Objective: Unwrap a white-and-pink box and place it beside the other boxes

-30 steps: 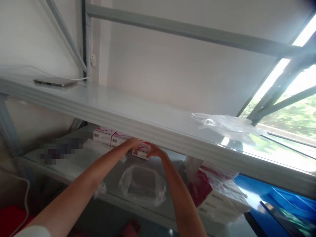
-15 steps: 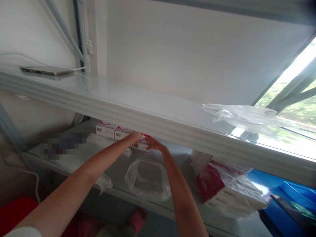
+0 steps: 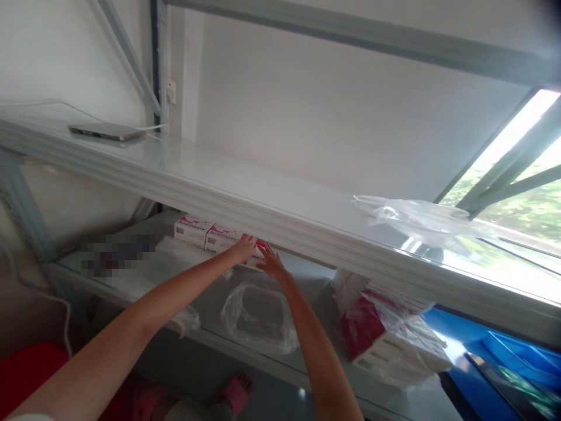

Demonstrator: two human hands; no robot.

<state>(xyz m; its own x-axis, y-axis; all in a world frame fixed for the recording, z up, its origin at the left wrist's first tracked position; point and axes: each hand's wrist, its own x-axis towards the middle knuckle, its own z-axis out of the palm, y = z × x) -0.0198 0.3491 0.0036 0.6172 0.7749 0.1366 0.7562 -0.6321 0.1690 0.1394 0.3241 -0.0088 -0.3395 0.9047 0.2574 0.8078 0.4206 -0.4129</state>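
Note:
Three small white-and-pink cartons stand in a row on the lower shelf, partly under the upper shelf's edge: a left carton (image 3: 191, 231), a middle carton (image 3: 219, 238) and a right carton (image 3: 253, 263). My left hand (image 3: 244, 248) lies at the top left of the right carton, fingers stretched forward over it. From the other side, my right hand (image 3: 272, 264) reaches to the same carton with its fingers spread against its top and front. Neither hand is wrapped round the carton. Both hands cover much of it.
The upper shelf edge (image 3: 245, 216) overhangs the cartons. A clear plastic bag (image 3: 258, 318) lies in front of my hands. To the right are a plastic-wrapped pink-and-white pack (image 3: 390, 342) and a blue bin (image 3: 517, 356). A flat device (image 3: 107, 131) and clear plastic (image 3: 416, 213) lie above.
My right hand's fingers have loosened and spread on the right carton. My left hand has shifted slightly over its top. The cartons look the same; the camera view has tilted a little.

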